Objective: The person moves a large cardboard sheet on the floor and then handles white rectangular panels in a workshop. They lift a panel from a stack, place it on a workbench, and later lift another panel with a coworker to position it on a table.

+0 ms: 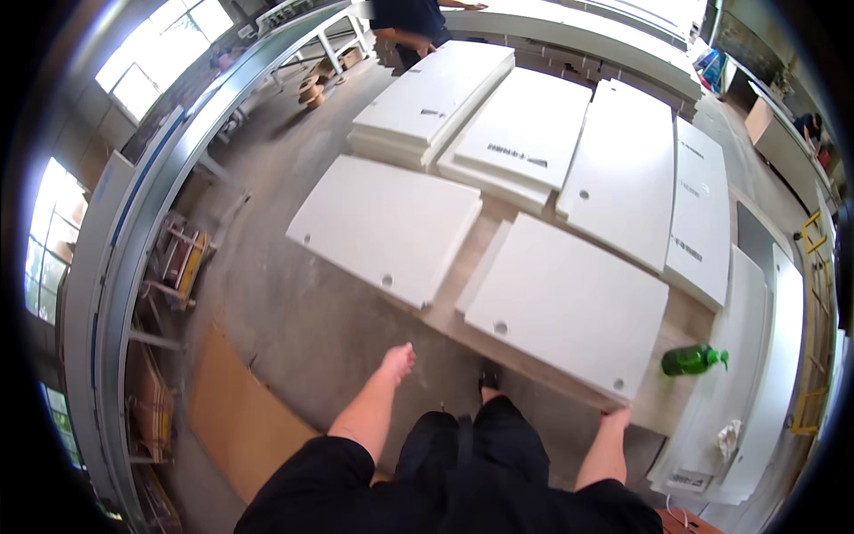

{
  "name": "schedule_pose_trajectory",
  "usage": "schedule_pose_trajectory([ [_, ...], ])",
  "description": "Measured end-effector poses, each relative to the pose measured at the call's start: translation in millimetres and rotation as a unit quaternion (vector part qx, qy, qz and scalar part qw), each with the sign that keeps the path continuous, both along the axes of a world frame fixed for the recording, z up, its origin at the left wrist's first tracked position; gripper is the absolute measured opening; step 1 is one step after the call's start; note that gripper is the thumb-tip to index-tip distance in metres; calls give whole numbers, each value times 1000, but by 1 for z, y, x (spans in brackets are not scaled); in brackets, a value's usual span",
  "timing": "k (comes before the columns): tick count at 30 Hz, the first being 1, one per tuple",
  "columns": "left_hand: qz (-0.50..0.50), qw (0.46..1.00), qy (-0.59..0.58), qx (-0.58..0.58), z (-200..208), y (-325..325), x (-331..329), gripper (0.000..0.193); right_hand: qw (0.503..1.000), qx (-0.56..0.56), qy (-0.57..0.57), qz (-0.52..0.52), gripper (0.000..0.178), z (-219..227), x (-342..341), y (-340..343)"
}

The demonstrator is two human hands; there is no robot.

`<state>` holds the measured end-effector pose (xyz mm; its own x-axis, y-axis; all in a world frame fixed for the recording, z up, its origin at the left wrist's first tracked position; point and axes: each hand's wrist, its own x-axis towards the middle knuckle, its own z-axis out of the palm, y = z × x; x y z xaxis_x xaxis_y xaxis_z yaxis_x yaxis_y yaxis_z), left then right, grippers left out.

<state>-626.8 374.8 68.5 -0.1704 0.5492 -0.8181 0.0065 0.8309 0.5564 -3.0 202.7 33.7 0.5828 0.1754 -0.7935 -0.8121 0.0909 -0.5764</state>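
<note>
My left hand (397, 360) hangs in the air over the floor, fingers curled in, with nothing visible in it. At the near right corner of a white panel (569, 298), my right hand (616, 416) holds the panel's edge, its fingers partly hidden. That panel has round holes near two corners and lies on another white board on a wood-coloured worktop (471, 258). To its left a second white panel (382, 222), also with round holes, rests in a stack. A green pump bottle (694, 360) lies on its side right of my right hand.
Farther back are more stacked white panels (436, 89). White boards (756, 356) stand at the right with a crumpled wad (729, 438) on them. A brown sheet (249, 418) lies on the floor at left, near a long conveyor (124, 267). Another person (414, 22) stands beyond the stacks.
</note>
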Motion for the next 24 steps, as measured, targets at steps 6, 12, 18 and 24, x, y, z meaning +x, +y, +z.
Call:
schedule_pose_trajectory([
  [6,149,970,-192,-5,-70,72,20,43,997,-59,29,-43,50,5,13,-33],
  [12,363,881,-301,28,-29,115,39,29,992,-107,24,-64,35,18,10,-14],
  [18,346,895,-272,76,-13,131,29,24,991,-118,-23,-50,37,9,12,-16],
  [24,352,886,-290,81,-25,129,25,23,995,-87,-40,-19,37,12,10,-19],
])
